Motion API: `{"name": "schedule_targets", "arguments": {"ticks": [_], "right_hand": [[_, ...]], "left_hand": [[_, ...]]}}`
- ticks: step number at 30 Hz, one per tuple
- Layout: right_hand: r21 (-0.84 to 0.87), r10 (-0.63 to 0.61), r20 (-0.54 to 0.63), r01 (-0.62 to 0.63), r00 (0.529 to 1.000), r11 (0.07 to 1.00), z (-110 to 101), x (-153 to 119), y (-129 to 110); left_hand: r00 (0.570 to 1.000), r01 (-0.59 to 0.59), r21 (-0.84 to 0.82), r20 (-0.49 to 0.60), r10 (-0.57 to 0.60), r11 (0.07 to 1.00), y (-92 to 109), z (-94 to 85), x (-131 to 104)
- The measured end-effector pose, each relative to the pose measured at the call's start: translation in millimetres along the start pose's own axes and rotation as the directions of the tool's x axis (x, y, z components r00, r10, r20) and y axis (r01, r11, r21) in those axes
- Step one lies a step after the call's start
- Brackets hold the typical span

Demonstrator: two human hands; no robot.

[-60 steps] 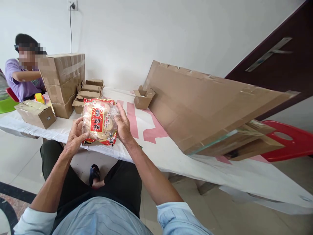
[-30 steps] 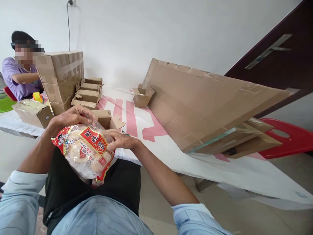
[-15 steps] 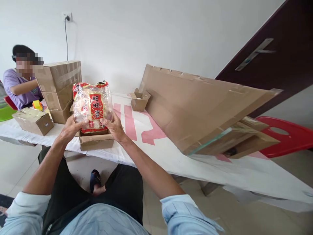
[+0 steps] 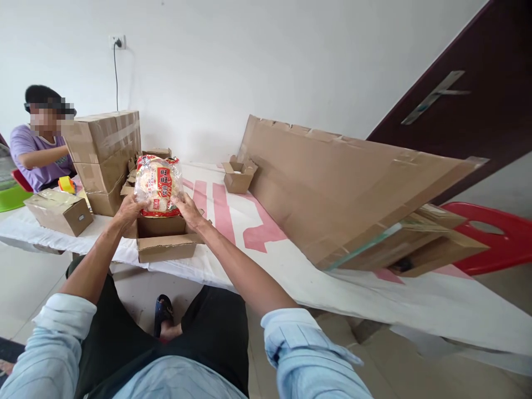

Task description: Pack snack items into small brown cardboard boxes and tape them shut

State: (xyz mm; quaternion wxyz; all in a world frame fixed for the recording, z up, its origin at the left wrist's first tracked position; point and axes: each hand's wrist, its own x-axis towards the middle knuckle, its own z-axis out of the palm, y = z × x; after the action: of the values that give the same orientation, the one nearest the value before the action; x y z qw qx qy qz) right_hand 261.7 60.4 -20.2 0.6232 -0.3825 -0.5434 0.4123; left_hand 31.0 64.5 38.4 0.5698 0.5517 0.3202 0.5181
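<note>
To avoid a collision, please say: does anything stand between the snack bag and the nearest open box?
Nothing visible does. The left hand and right hand hold the snack bag near the open box, which it partly hides.

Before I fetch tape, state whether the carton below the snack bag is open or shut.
Open: the inside of the carton shows from above, just below the snack bag.

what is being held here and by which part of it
A red and clear snack bag: the left hand grips its lower left corner, the right hand its lower right.
</note>
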Motion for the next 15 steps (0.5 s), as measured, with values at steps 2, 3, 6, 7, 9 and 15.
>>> {"name": "schedule_targets", "arguments": {"ticks": [2, 3, 6, 7, 9, 15], "right_hand": [[0.041, 0.060, -0.020, -0.059, 0.998, 0.997, 0, 0, 13], [0.054, 0.087, -0.031, -0.086, 0.996, 0.995, 1, -1, 19], [0.075, 0.140, -0.059, -0.135, 0.988, 0.988, 2, -2, 31], [0.080, 0.145, -0.062, -0.140, 0.987, 0.987, 2, -3, 34], [0.095, 0.150, -0.064, -0.144, 0.987, 0.985, 3, -3, 36], [0.154, 0.181, -0.039, -0.173, 0.983, 0.973, 3, -5, 35]], "left_hand": [[1.000, 0.030, -0.018, -0.007, -0.030, 0.999, -11, -1.7, 2], [0.999, 0.038, -0.020, -0.006, -0.038, 0.999, -15, -2.7, 3], [0.999, 0.050, -0.008, -0.006, -0.050, 0.999, -27, -6.3, 5], [0.999, 0.050, -0.001, -0.007, -0.050, 0.999, -29, -7.5, 6], [0.999, 0.045, 0.012, -0.005, -0.045, 0.999, -33, -9.9, 9], [0.999, 0.048, 0.050, -0.015, -0.047, 0.998, -39, -14.1, 17]]}}
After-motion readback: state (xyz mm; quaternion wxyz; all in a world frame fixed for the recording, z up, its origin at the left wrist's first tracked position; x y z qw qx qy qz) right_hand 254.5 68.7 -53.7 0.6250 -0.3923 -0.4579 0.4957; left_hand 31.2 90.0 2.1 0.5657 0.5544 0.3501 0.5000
